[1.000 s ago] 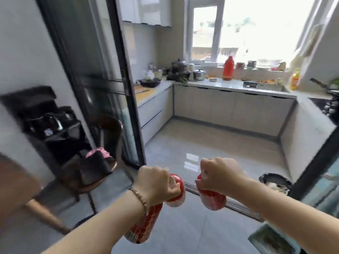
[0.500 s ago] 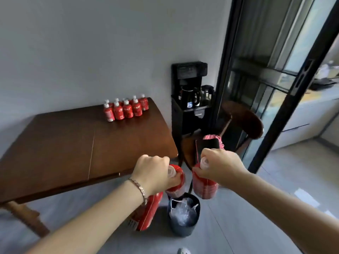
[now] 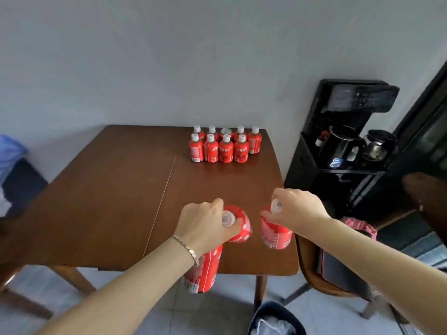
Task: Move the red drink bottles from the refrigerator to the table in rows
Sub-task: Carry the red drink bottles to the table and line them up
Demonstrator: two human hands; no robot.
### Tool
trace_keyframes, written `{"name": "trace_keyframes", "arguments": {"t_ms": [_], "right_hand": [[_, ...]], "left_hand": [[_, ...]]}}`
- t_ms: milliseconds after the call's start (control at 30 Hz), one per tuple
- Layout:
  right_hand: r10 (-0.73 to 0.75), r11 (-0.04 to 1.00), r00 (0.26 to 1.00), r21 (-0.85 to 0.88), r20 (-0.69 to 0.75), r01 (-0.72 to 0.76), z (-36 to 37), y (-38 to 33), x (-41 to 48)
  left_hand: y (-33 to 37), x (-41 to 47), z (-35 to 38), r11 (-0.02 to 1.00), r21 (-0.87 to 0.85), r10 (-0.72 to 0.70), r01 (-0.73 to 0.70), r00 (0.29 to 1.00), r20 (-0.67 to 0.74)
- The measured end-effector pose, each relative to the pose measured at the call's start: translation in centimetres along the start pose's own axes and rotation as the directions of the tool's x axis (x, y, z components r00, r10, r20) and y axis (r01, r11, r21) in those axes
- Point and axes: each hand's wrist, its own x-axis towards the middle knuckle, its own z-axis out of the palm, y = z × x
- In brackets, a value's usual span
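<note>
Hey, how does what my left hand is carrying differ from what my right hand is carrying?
Count: the left hand grips two bottles, the right hand one.
Pose: the left hand's lower bottle hangs tilted below the wrist and its upper bottle points its cap at the camera; the right hand's bottle hangs nearly upright.
Shared: all are red, held by the top end, apart from the bottle rows on the table.
</note>
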Motion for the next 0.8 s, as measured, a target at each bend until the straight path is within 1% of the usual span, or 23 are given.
{"name": "trace_keyframes", "arguments": {"t_ms": [100, 200, 333, 467, 567, 667, 733, 800], "right_hand": [[0.08, 0.995, 0.997, 0.068, 0.001, -0.08, 1.5, -0.3, 6.1], [0.171, 0.975, 0.985, 0.14, 0.007, -0.171, 3.4, -0.7, 11.5], [0.317, 0.917, 0.946, 0.234, 0.062, -0.323, 5.5, -0.6, 18.0], [0.426, 0.842, 0.893, 0.298, 0.146, -0.451, 6.8, 0.2, 23.4], [0.511, 0.781, 0.845, 0.326, 0.157, -0.533, 7.8, 1.5, 27.0], [0.611, 0.695, 0.774, 0.354, 0.167, -0.626, 8.4, 3.2, 30.8], [0.65, 0.653, 0.734, 0.352, 0.195, -0.671, 8.9, 4.5, 33.8], [0.663, 0.632, 0.72, 0.362, 0.205, -0.685, 9.5, 6.0, 37.1]], "left_hand": [[-3.6, 4.3, 1.0, 0.999, -0.009, -0.033, 0.033, 0.999, 0.033], [-7.1, 9.2, 2.0, 0.999, 0.034, -0.017, 0.014, 0.996, 0.089], [-11.2, 16.5, 3.2, 0.993, 0.082, 0.064, -0.08, 0.981, 0.181], [-13.6, 23.1, 3.9, 0.984, 0.077, 0.135, -0.159, 0.959, 0.249], [-14.6, 27.5, 4.9, 0.981, 0.041, 0.174, -0.189, 0.955, 0.241], [-15.2, 30.9, 6.1, 0.98, -0.027, 0.2, -0.199, 0.953, 0.228], [-15.2, 32.8, 7.0, 0.978, -0.039, 0.206, -0.203, 0.958, 0.201], [-15.2, 34.4, 8.4, 0.981, -0.031, 0.192, -0.19, 0.968, 0.159]]}}
